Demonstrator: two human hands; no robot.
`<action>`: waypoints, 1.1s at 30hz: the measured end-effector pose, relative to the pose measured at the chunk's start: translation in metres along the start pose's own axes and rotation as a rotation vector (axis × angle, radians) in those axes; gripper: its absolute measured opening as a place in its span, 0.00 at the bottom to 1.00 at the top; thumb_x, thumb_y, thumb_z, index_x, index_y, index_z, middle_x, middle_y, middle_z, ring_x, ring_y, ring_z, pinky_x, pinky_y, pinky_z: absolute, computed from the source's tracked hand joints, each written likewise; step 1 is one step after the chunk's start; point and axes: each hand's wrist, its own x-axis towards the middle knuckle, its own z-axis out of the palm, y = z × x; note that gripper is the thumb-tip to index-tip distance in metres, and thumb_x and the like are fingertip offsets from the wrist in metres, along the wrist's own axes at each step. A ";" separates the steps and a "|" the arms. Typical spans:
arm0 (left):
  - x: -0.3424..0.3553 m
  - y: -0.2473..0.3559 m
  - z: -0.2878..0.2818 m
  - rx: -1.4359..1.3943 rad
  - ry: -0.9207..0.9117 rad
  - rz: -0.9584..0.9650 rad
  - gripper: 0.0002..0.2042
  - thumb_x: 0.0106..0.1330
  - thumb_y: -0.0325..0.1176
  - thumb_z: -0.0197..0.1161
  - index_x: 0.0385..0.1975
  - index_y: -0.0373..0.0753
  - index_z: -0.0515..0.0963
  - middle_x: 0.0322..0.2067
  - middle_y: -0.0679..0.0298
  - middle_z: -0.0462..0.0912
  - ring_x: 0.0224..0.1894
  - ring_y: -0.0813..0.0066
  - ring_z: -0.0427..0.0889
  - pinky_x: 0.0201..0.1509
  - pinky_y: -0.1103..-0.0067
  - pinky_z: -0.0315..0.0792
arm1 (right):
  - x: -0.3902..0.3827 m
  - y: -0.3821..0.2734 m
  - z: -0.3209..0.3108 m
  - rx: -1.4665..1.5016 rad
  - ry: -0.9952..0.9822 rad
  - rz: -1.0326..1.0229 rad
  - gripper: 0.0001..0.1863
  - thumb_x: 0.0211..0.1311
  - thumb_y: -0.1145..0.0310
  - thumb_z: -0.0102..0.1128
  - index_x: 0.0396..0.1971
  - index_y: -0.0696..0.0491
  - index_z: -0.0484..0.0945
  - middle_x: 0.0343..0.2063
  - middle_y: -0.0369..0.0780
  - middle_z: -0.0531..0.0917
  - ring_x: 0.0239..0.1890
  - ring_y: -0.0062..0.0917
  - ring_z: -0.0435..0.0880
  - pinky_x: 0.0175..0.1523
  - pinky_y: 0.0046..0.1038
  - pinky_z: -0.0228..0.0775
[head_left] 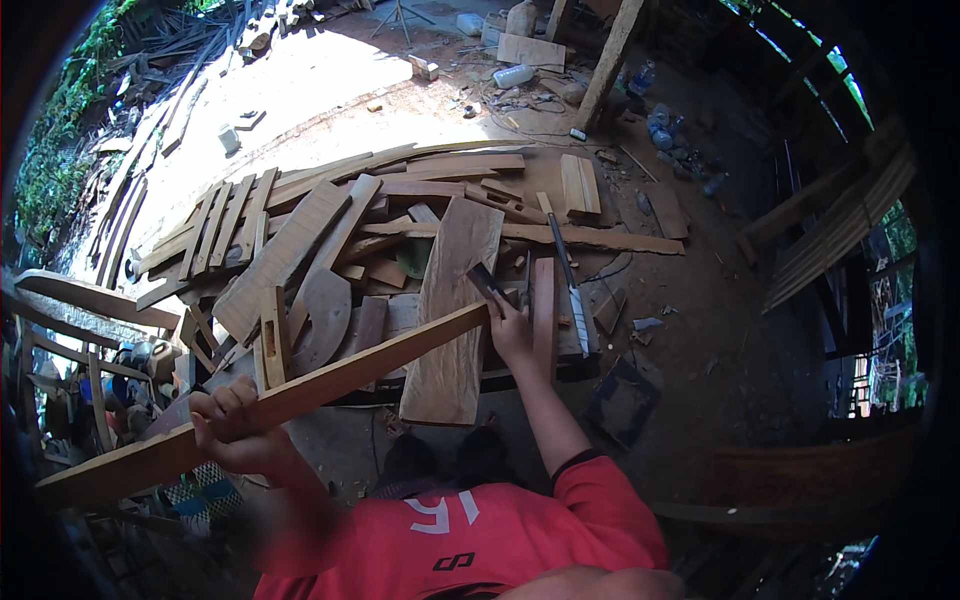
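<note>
A long narrow wooden board [370, 350] slants across in front of me, its far end up near the middle of the view and its near end at the lower left. My left hand [238, 428] is wrapped around it toward the lower end. By the upper end, my right hand [511, 332] is closed on a short, dark, flat bar [487, 284], which lies across the board's end; its exact kind is not clear. Beneath that end lies a wide wooden plank [445, 375] with rough grain, on a low pile of lumber.
Several cut planks [285, 250] and slats are heaped ahead. A mortised wooden piece [273, 335] stands at the pile's near left. On the right lie a long dark and silver bar [575, 300] and a dark frame [622, 400]. A wooden post [612, 65] rises beyond.
</note>
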 end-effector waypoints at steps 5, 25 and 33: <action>0.000 0.004 -0.004 -0.006 0.025 0.017 0.12 0.60 0.40 0.42 0.18 0.43 0.55 0.10 0.71 0.51 0.13 0.81 0.49 0.27 0.80 0.50 | -0.039 -0.063 0.005 0.237 0.001 -0.312 0.13 0.60 0.66 0.45 0.45 0.48 0.72 0.44 0.37 0.76 0.51 0.30 0.71 0.58 0.57 0.36; -0.005 0.005 -0.012 0.018 -0.029 -0.010 0.12 0.59 0.41 0.43 0.18 0.44 0.55 0.10 0.71 0.53 0.14 0.81 0.50 0.31 0.77 0.51 | 0.004 0.022 -0.004 -0.002 -0.005 0.173 0.17 0.61 0.60 0.42 0.45 0.51 0.72 0.40 0.45 0.77 0.44 0.41 0.73 0.55 0.47 0.53; -0.007 0.007 -0.005 0.031 -0.033 0.011 0.12 0.59 0.42 0.44 0.19 0.44 0.56 0.10 0.72 0.54 0.13 0.82 0.51 0.32 0.77 0.52 | -0.019 -0.003 0.001 0.115 0.075 -0.103 0.14 0.60 0.64 0.44 0.44 0.50 0.72 0.39 0.43 0.77 0.43 0.39 0.74 0.56 0.46 0.50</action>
